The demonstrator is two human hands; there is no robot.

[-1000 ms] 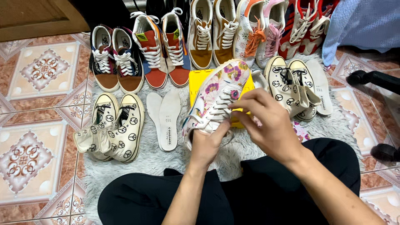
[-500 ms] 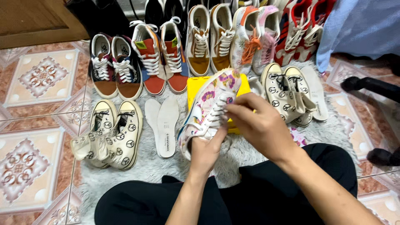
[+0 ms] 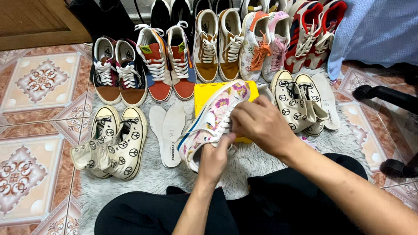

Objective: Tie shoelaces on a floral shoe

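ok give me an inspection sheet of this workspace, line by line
surface: grey shaggy rug on patterned floor tiles.
job's things: floral sneaker held up over a yellow box.
clutter: cream symbol-print high-tops to the left, another pair to the right, two loose white insoles, a row of sneakers behind.
hands: left hand grips the sneaker's heel end; right hand is at its laces.
cables: nothing seen.
surroundings: wooden door, blue cloth, black chair base.
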